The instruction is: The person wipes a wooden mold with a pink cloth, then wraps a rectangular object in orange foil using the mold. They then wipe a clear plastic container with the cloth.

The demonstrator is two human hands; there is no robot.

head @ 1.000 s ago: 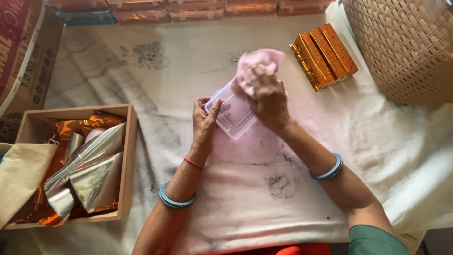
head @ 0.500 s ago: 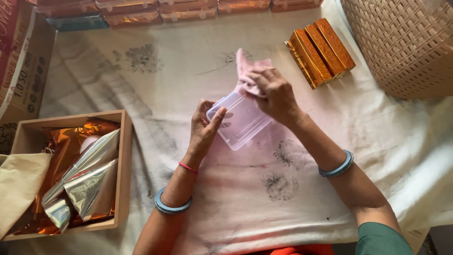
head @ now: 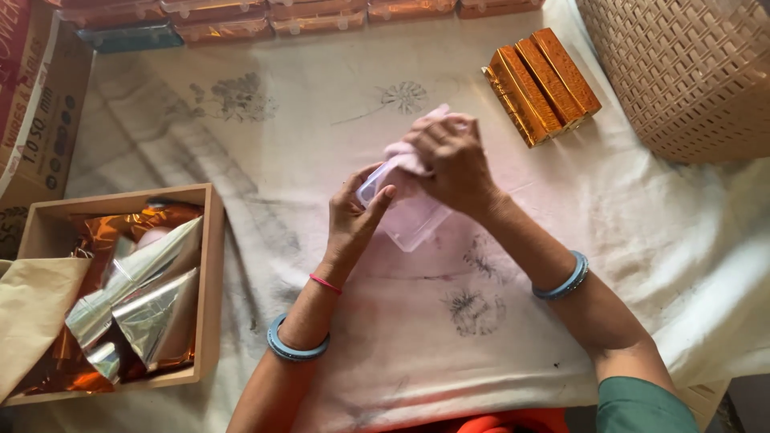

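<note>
Your left hand (head: 357,220) grips the near edge of a small clear plastic box (head: 409,216), fingers closed on it, thumb up its side. Your right hand (head: 451,156) is clamped on a pink cloth (head: 401,152) and presses it into the box's top. The box is held above the middle of the white printed sheet (head: 265,144). Orange foil-wrapped bars (head: 545,80) lie well apart, near a woven basket (head: 690,72). A wooden tray (head: 210,273) of foil sheets (head: 140,305) sits left.
</note>
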